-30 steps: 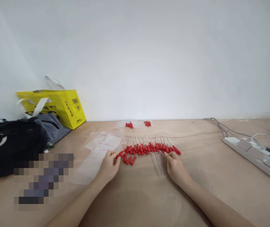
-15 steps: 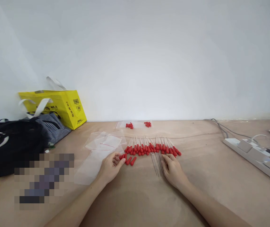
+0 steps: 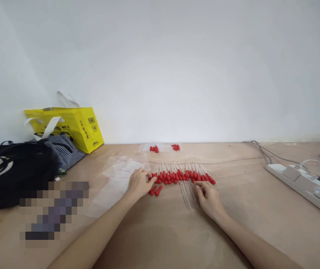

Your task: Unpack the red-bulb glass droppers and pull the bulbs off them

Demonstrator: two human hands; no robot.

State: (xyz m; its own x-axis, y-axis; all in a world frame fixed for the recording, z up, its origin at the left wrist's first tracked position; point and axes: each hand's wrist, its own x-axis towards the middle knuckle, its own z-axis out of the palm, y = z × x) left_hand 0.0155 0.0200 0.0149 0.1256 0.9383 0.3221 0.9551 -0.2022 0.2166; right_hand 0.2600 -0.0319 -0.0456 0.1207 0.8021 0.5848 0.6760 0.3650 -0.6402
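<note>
My left hand (image 3: 140,184) is at the left end of a row of glass droppers with red rubber bulbs (image 3: 173,176). Its thumb and fingers are closed around a red bulb there, partly hidden by the fingers. Two loose red bulbs (image 3: 155,190) lie just in front of the row. My right hand (image 3: 208,196) rests on the table near the row's right part, index finger and thumb apart, with nothing visible between them. Beside it, several bare glass tubes (image 3: 186,195) lie with their narrow tips toward me.
Clear zip bags (image 3: 108,196) lie left of my left hand. Another bag (image 3: 165,147) with red bulbs is by the wall. At left stand a yellow bag (image 3: 88,129), a striped bag (image 3: 67,153) and a black bag (image 3: 16,175). A power strip (image 3: 302,186) with cables is at right.
My left hand has moved up and right, from the loose bulbs to the row's left end. Fewer loose bulbs show in front. My right hand has shifted slightly right, off the glass tubes.
</note>
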